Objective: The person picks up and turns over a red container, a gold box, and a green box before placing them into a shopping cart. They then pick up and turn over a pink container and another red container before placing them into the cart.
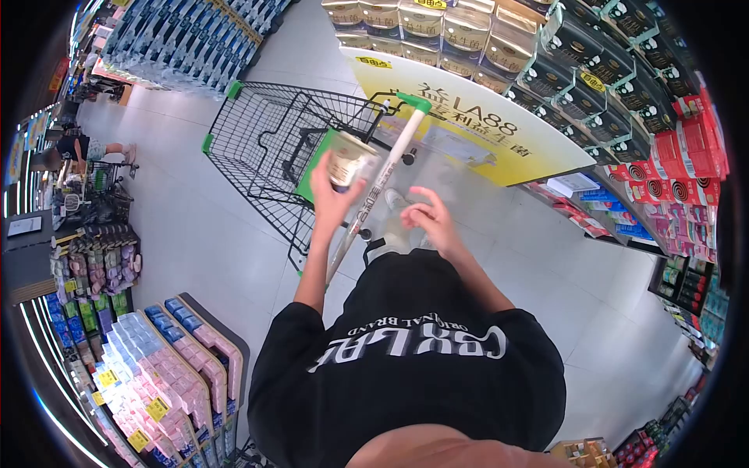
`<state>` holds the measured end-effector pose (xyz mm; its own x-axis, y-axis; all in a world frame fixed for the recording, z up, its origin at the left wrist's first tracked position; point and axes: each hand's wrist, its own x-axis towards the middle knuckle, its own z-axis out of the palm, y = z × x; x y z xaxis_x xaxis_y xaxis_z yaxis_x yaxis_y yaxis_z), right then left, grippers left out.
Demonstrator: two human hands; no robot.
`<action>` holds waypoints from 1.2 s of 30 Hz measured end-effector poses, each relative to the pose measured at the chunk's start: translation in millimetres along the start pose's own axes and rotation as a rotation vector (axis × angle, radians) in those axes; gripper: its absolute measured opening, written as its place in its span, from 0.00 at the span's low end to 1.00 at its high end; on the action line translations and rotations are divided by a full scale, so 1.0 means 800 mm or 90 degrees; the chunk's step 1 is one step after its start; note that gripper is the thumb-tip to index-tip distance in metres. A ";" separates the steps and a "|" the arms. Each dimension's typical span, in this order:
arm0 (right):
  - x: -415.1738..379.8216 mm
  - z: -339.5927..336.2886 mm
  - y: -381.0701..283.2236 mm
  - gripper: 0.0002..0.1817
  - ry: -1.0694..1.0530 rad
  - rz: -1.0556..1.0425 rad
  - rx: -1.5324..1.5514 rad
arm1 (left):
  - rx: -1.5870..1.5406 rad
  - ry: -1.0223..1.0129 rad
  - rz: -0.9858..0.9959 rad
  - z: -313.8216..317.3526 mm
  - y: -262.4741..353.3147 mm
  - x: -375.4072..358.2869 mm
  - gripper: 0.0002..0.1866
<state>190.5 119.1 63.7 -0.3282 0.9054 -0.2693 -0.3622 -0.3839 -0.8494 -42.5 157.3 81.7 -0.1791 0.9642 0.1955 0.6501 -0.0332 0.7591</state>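
My left hand point(333, 193) grips a gold-and-white soft pack point(353, 160) with dark print, holding it up over the near end of the shopping cart point(269, 132). Similar gold packs stand on the display ahead. Just beneath the pack runs the cart's pale handle bar point(394, 152), with a green end cap. My right hand point(431, 218) hovers to the right of the bar, touching nothing, its fingers apart and loosely bent. The cart's black wire basket has green corners and a green panel point(310, 168) behind the pack.
A yellow-and-white sign board point(499, 125) fronts the display of gold packs point(421, 23) and black boxes point(601, 86). Pink and blue packs point(156, 366) fill a stand at lower left. Another person point(74, 148) is at far left. Red packages point(683, 152) line the right shelf.
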 end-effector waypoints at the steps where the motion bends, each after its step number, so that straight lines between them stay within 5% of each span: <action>1: -0.002 -0.013 0.010 0.23 -0.002 0.021 0.002 | 0.058 0.036 -0.006 -0.004 -0.022 0.017 0.45; 8: -0.037 -0.108 0.040 0.15 0.233 0.043 -0.158 | 0.222 0.110 0.032 0.063 -0.152 0.111 0.42; 11: -0.043 -0.126 0.015 0.13 0.265 0.054 -0.186 | 0.476 -0.140 -0.072 0.138 -0.320 0.112 0.42; 12: -0.042 -0.133 0.007 0.12 0.267 0.049 -0.205 | 0.394 -0.277 -0.275 0.118 -0.249 0.116 0.43; 16: -0.018 -0.180 -0.052 0.10 0.277 -0.081 -0.377 | 0.383 -0.237 -0.250 0.140 -0.265 0.118 0.45; 19: 0.036 -0.194 -0.174 0.10 0.410 -0.247 -0.757 | 0.347 -0.250 -0.257 0.125 -0.262 0.124 0.44; 21: 0.073 -0.207 -0.268 0.13 0.345 -0.450 -0.701 | 0.304 -0.216 -0.261 0.117 -0.271 0.122 0.44; 23: 0.108 -0.214 -0.361 0.20 0.367 -0.626 -0.940 | 0.198 -0.167 -0.235 0.100 -0.238 0.107 0.40; 25: 0.140 -0.233 -0.420 0.32 0.419 -0.638 -1.184 | 0.086 -0.108 -0.159 0.085 -0.228 0.084 0.38; 29: 0.203 -0.320 -0.466 0.46 0.393 -0.322 -1.351 | 0.019 -0.108 -0.127 0.049 -0.132 0.020 0.32; 31: 0.215 -0.314 -0.476 0.44 0.372 -0.264 -1.265 | 0.066 -0.085 -0.057 0.046 -0.094 -0.006 0.30; 34: 0.219 -0.270 -0.492 0.41 0.349 -0.423 -1.215 | 0.096 -0.056 0.068 0.049 -0.035 -0.022 0.31; 36: 0.162 -0.144 -0.492 0.35 0.347 -0.381 -0.879 | -0.025 -0.104 0.043 0.050 0.005 -0.015 0.31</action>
<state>390.8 408.6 310.5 0.0107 0.9281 0.3723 0.8106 0.2099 -0.5466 -8.2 155.9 57.5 -0.0114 0.9893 0.1457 0.6266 -0.1065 0.7720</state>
